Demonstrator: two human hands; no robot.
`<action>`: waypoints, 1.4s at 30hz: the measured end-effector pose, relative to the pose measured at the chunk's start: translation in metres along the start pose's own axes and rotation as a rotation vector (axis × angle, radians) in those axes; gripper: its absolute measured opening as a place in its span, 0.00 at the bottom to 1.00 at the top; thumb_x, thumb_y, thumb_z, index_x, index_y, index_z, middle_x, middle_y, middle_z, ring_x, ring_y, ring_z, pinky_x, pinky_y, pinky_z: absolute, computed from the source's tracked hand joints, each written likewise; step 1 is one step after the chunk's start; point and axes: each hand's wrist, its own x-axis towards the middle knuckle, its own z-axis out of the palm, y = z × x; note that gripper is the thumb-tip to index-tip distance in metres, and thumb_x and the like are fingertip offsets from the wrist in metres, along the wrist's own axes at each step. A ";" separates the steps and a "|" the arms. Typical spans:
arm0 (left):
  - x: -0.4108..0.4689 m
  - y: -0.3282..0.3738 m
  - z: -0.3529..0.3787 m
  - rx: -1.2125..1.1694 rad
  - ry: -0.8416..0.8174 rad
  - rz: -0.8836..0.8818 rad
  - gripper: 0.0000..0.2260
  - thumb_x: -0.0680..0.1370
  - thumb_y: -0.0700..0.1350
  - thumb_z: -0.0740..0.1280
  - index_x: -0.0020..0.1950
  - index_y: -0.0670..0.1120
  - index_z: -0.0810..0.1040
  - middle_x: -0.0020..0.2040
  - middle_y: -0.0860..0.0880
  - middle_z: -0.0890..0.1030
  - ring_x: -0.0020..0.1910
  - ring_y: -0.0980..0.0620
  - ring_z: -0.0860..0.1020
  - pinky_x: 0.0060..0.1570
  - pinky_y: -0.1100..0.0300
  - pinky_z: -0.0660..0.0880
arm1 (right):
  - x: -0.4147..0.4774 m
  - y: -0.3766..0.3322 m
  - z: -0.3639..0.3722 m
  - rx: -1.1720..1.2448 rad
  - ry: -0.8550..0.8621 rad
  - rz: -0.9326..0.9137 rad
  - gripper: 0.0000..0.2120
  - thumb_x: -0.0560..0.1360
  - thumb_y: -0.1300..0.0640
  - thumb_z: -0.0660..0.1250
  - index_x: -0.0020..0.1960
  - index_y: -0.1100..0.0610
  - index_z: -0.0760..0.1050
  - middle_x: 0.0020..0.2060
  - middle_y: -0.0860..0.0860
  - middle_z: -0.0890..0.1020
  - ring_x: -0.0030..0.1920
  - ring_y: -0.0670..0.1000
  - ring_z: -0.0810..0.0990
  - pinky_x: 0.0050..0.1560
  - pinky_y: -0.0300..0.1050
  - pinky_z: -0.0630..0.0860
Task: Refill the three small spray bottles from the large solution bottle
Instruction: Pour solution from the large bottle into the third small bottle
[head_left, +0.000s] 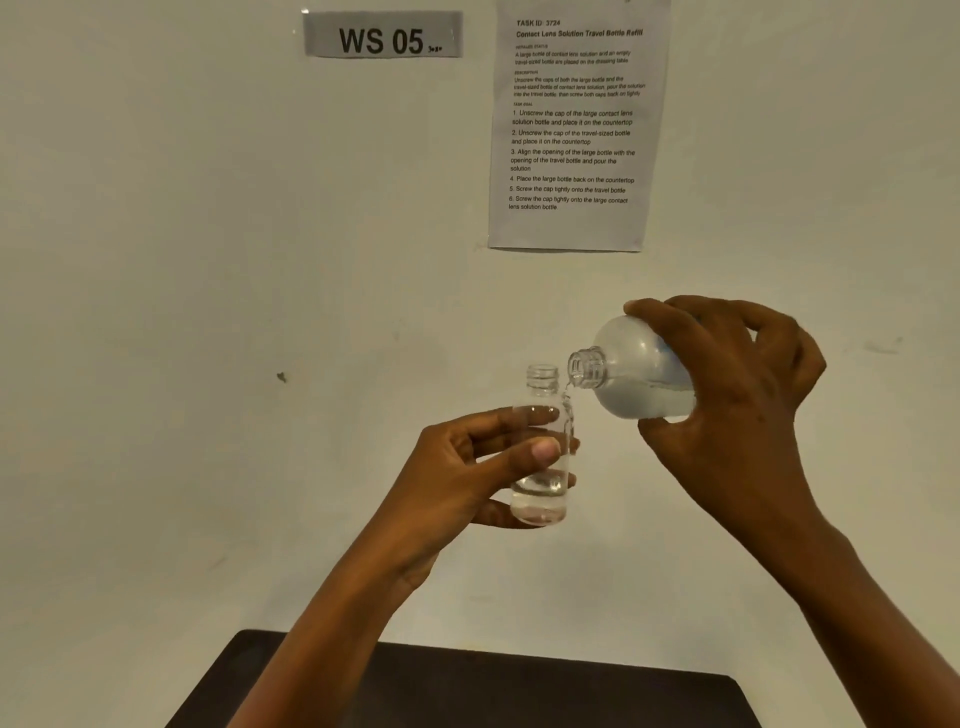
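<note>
"Pouring, is it? Which hand has what?"

"The right hand is wrapped around the large solution bottle, fingers over the top and thumb underneath. It's tipped almost on its side, with the open neck pointing left."

"And the little one?"

"The left hand grips a small spray bottle, thumb across the front and fingers curled behind. It stands upright with its threaded mouth open, and clear liquid sits in the bottom part."

"How close are the two mouths?"

"Very close. The big bottle's neck is just above and to the right of the small one's mouth. A thin trickle hangs from its lip, right beside the small neck. I can't tell from here whether it lands inside."

"Are they resting on anything?"

"No, both are held up in the air in front of the pale wall, above the far edge of a dark table. An instruction sheet and a sign reading WS 05 are stuck on the wall higher up."
</note>
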 end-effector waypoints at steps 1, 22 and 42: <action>0.000 0.000 -0.001 0.005 0.004 -0.005 0.20 0.64 0.51 0.69 0.55 0.51 0.79 0.50 0.50 0.85 0.47 0.48 0.84 0.42 0.54 0.82 | -0.001 -0.001 0.000 0.034 -0.002 0.035 0.37 0.59 0.66 0.74 0.62 0.46 0.67 0.57 0.49 0.75 0.60 0.54 0.63 0.58 0.48 0.54; -0.004 -0.015 0.002 0.005 0.013 -0.089 0.19 0.65 0.51 0.69 0.56 0.51 0.78 0.51 0.49 0.85 0.48 0.48 0.84 0.44 0.52 0.82 | -0.013 0.007 0.006 0.651 -0.390 0.424 0.31 0.59 0.59 0.78 0.56 0.48 0.66 0.46 0.41 0.74 0.43 0.40 0.74 0.41 0.30 0.68; -0.002 -0.015 0.011 0.057 -0.044 -0.082 0.19 0.65 0.50 0.70 0.56 0.52 0.78 0.51 0.51 0.85 0.48 0.50 0.84 0.42 0.56 0.82 | -0.018 0.005 0.002 0.268 -0.118 0.140 0.34 0.60 0.56 0.74 0.63 0.43 0.66 0.54 0.43 0.71 0.58 0.50 0.64 0.54 0.46 0.57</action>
